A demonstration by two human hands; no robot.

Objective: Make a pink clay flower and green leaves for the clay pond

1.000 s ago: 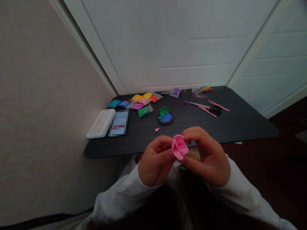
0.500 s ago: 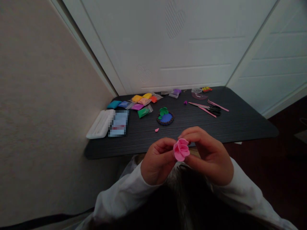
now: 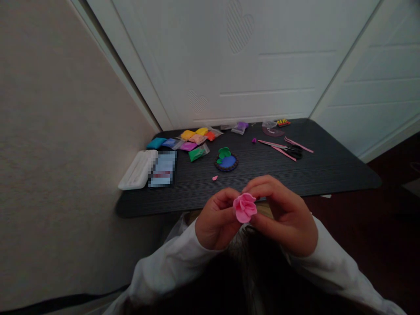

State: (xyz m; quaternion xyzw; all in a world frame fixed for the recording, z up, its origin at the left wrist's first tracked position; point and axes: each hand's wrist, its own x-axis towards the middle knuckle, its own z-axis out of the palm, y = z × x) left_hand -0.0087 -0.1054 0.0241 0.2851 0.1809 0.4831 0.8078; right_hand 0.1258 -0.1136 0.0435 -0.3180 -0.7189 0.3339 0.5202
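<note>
Between my two hands is a pink clay flower (image 3: 245,208) with several layered petals, facing up toward me. My left hand (image 3: 218,218) is closed on its left side, thumb and fingers pinching it. From the right, my right hand (image 3: 284,214) grips its edge with thumb and fingertips; the underside of the flower is hidden. Beyond the hands on the dark table (image 3: 183,190) lies a small pink clay scrap (image 3: 215,178). Behind that sits a round blue clay piece (image 3: 229,162) with a dark braided rim and green leaf shapes (image 3: 225,152) on it.
Several bags of coloured clay (image 3: 188,145) lie at the back left, near a white tray (image 3: 136,170) and a blurred-out flat item (image 3: 163,169). Black-handled scissors (image 3: 293,151) and pink tools (image 3: 299,144) lie to the right, beside a small purple piece (image 3: 253,140). A white panel (image 3: 262,74) stands behind the table.
The pink flower has shifted slightly left and down and turned a little, showing its petals more openly. Both hands still hold it; the things on the table have not moved.
</note>
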